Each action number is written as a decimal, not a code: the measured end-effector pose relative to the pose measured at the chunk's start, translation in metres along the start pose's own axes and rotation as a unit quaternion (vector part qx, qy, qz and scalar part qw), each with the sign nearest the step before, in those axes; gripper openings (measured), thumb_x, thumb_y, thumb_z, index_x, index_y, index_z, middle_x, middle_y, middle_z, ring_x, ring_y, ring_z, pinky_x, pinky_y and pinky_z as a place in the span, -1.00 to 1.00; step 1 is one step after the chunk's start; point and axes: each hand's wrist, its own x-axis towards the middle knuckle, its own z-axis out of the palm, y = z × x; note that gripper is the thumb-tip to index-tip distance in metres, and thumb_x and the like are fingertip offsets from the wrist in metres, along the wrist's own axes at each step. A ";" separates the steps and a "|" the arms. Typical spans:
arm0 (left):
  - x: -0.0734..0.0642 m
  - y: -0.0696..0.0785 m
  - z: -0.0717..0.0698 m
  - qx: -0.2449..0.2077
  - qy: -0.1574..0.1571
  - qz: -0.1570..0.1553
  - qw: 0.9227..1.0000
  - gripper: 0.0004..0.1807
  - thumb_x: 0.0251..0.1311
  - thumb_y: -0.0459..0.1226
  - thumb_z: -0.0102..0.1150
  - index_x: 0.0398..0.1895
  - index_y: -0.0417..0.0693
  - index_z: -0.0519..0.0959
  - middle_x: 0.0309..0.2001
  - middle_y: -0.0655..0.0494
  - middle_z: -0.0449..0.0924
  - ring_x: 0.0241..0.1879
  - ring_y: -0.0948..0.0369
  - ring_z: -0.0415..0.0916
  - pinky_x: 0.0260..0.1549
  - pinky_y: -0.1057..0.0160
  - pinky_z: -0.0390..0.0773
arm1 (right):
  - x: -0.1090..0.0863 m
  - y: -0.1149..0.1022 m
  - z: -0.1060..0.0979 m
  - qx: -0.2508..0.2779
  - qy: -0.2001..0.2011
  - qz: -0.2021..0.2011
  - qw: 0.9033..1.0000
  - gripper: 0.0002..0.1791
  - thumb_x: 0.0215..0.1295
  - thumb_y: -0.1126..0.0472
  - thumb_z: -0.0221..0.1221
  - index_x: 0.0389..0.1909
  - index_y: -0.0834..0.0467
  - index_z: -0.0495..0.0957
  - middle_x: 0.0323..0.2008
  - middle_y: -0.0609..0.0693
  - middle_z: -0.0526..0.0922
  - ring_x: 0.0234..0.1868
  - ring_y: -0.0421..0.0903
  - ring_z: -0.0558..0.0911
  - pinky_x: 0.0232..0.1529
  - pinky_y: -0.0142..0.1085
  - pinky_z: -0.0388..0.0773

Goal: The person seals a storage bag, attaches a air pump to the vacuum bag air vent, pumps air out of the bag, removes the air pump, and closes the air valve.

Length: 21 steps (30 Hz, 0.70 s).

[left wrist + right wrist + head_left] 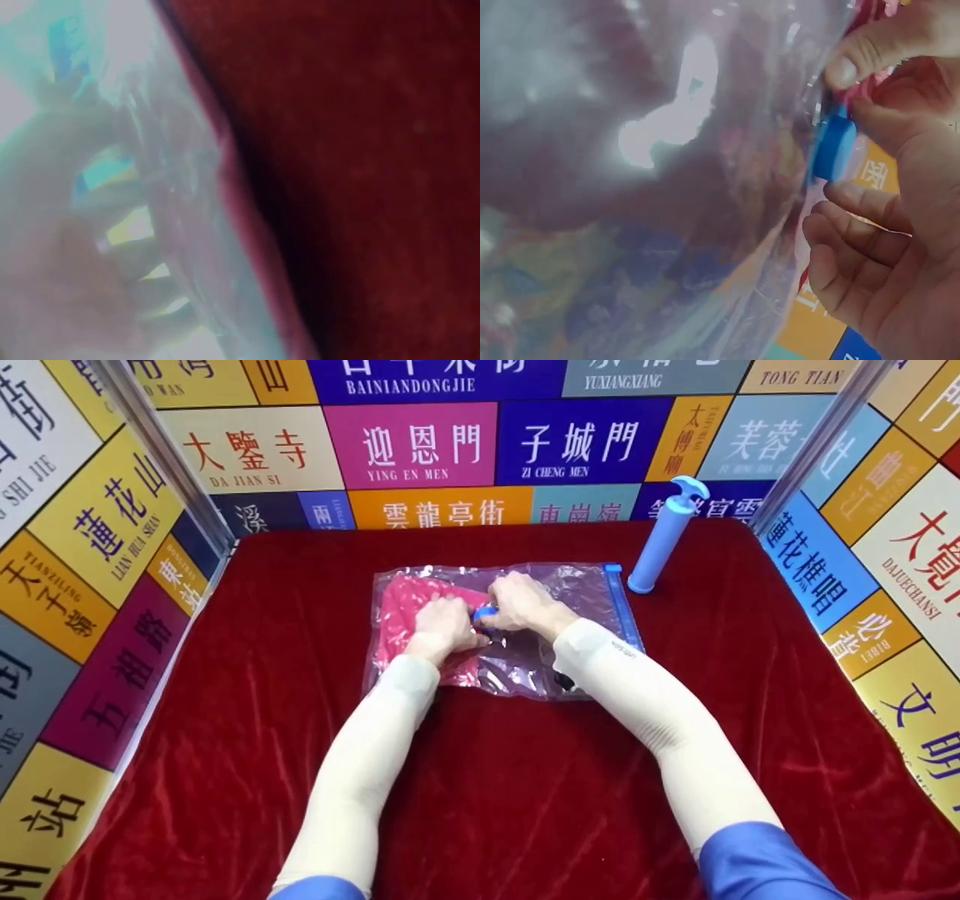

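A clear plastic storage bag (pixel 517 660) with a pink folded cloth (pixel 397 607) inside lies on the red cloth. A blue round valve cap (pixel 834 150) sits on the bag's face. My right hand (pixel 521 601) pinches this cap between thumb and fingers, its other fingers curled in the right wrist view. My left hand (pixel 446 624) rests on the bag over the pink cloth, its thumb (pixel 844 71) beside the cap. In the washed-out left wrist view, the left fingers (pixel 127 255) extend to touch the plastic.
A blue hand pump (pixel 664 540) stands upright behind the bag's right end. The blue zip strip (pixel 621 607) runs down that end. A small black piece (pixel 564 681) shows near the bag's front edge. Lettered panels (pixel 420 442) wall the red-covered table (pixel 487 795).
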 end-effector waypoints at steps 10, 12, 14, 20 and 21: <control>0.001 0.001 -0.001 -0.003 -0.001 0.004 1.000 -0.19 0.20 0.26 0.60 0.31 -0.11 0.68 0.22 -0.14 0.74 0.22 -0.09 0.70 0.27 -0.08 0.78 | 0.001 -0.001 -0.004 0.008 -0.037 -0.087 0.995 -0.45 0.18 0.22 0.45 0.25 0.10 0.77 0.06 0.18 0.82 0.11 0.20 0.75 0.28 0.06 0.73; 0.001 0.002 -0.001 -0.005 -0.004 0.005 1.000 -0.18 0.21 0.26 0.59 0.33 -0.10 0.67 0.23 -0.14 0.74 0.23 -0.09 0.70 0.27 -0.09 0.78 | 0.000 -0.001 -0.003 0.002 -0.041 -0.084 0.996 -0.45 0.20 0.24 0.43 0.27 0.06 0.78 0.07 0.18 0.80 0.12 0.21 0.73 0.30 0.07 0.71; 0.001 0.002 0.000 -0.004 -0.006 0.005 1.000 -0.16 0.21 0.27 0.59 0.34 -0.10 0.66 0.23 -0.13 0.73 0.23 -0.08 0.69 0.26 -0.08 0.78 | 0.000 0.000 -0.002 -0.004 -0.038 -0.086 0.996 -0.48 0.25 0.24 0.42 0.27 0.05 0.79 0.05 0.19 0.80 0.11 0.21 0.72 0.29 0.08 0.71; 0.000 0.001 0.001 -0.001 0.005 0.007 1.000 -0.16 0.20 0.28 0.60 0.32 -0.11 0.67 0.19 -0.13 0.73 0.18 -0.08 0.72 0.18 -0.07 0.81 | 0.001 -0.001 0.003 -0.007 -0.016 -0.089 0.996 -0.68 0.36 0.13 0.43 0.06 0.17 0.84 -0.09 0.20 0.86 -0.08 0.19 0.75 0.08 0.05 0.75; 0.000 0.001 0.001 -0.002 0.007 0.008 1.000 -0.17 0.20 0.28 0.59 0.30 -0.11 0.68 0.19 -0.13 0.73 0.18 -0.09 0.72 0.19 -0.07 0.81 | 0.001 -0.001 0.003 -0.003 -0.013 -0.084 0.996 -0.71 0.37 0.12 0.44 0.01 0.18 0.84 -0.13 0.19 0.86 -0.11 0.18 0.75 0.04 0.05 0.75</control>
